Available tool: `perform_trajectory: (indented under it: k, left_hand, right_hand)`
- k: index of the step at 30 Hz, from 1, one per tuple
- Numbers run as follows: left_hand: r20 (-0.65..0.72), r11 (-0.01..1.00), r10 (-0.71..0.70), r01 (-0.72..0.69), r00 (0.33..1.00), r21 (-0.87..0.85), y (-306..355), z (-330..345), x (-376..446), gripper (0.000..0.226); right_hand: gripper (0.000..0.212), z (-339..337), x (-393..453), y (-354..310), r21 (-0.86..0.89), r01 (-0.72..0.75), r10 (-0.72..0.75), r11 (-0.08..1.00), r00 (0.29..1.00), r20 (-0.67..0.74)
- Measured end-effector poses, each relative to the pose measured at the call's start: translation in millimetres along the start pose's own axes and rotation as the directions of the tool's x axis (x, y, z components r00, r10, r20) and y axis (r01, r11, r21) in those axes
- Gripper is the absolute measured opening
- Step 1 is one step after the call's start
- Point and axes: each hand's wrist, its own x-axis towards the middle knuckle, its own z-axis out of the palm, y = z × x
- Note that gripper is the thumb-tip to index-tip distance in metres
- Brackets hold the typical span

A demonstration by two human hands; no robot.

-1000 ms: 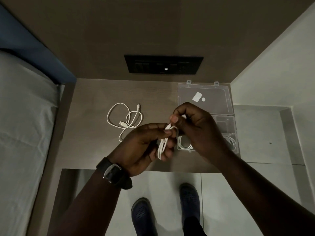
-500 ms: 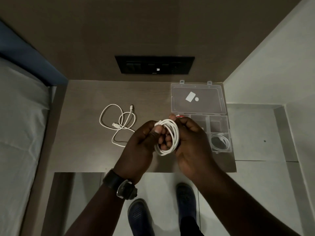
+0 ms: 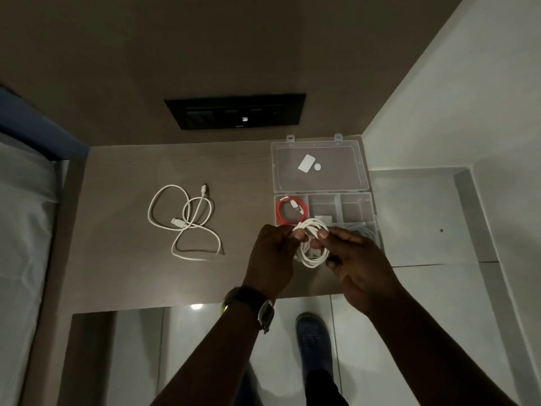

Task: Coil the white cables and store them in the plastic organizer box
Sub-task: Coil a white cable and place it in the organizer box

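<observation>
Both hands hold one coiled white cable [image 3: 312,244] just in front of the clear plastic organizer box [image 3: 357,206]. My left hand [image 3: 273,256] pinches the coil's left side, and my right hand [image 3: 357,265] pinches its top right. The box lies open on the wooden table, its lid [image 3: 319,167] folded back flat. A red coiled cable [image 3: 291,212] sits in the box's left compartment. Another white coil [image 3: 364,231] lies in the front right compartment, partly hidden by my right hand. A loose white cable [image 3: 187,222] sprawls uncoiled on the table to the left.
A black switch panel [image 3: 235,111] is set in the wall behind the table [image 3: 123,230]. A bed with a grey sheet [image 3: 23,244] runs along the left. White wall and tiled floor are on the right; my blue shoe [image 3: 311,336] shows below the table edge.
The cable went from a narrow bundle to a round coil held between both hands. The hands and coil have shifted right, toward the box's front edge.
</observation>
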Motion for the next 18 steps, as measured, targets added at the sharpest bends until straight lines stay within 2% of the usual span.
perform_trajectory:
  k: [2, 4, 6, 8, 10, 12, 14, 16, 18]
  left_hand:
    - [0.076, 0.99, -0.085, 0.093, 0.993, -0.11, 3, 17, 15, 0.025]
    - [0.133, 0.945, -0.166, 0.196, 0.977, -0.26, 6, 31, 33, 0.023]
    - [0.124, 0.933, -0.201, 0.228, 0.972, -0.277, 9, 45, 54, 0.021]
    - [0.056, 0.94, -0.204, 0.212, 0.977, -0.269, 10, 54, 75, 0.018]
    - [-0.011, 0.963, -0.195, 0.189, 0.981, -0.192, 9, 59, 95, 0.017]
    - [-0.034, 0.986, -0.166, 0.165, 0.986, -0.025, 5, 62, 110, 0.021]
    - [-0.058, 0.978, -0.122, 0.13, 0.991, 0.162, 0, 62, 116, 0.023]
    - [-0.129, 0.952, -0.039, 0.077, 0.991, 0.297, -2, 63, 115, 0.019]
    - [-0.201, 0.938, 0.041, 0.031, 0.979, 0.345, -4, 66, 113, 0.015]
  right_hand:
    - [0.017, -22, 18, 0, 0.147, -0.1, 0.104, 0.984, 0.994, -0.02]
    - [0.023, -38, 34, -3, 0.22, -0.136, 0.14, 0.966, 0.99, -0.004]
    - [0.026, -50, 50, -8, 0.223, -0.119, 0.123, 0.967, 0.992, -0.002]
    - [0.026, -56, 69, -13, 0.173, -0.066, 0.07, 0.983, 0.997, -0.017]
    - [0.021, -55, 87, -17, 0.034, 0.002, 0.0, 0.999, 0.999, -0.043]
    - [0.01, -53, 102, -19, -0.144, 0.06, -0.071, 0.988, 0.995, -0.075]
    - [0.014, -53, 114, -16, -0.318, 0.136, -0.167, 0.938, 0.983, -0.072]
    - [0.015, -52, 122, -12, -0.569, 0.236, -0.315, 0.788, 0.948, -0.042]
    - [0.017, -50, 125, -10, -0.802, 0.302, -0.449, 0.516, 0.892, 0.048]
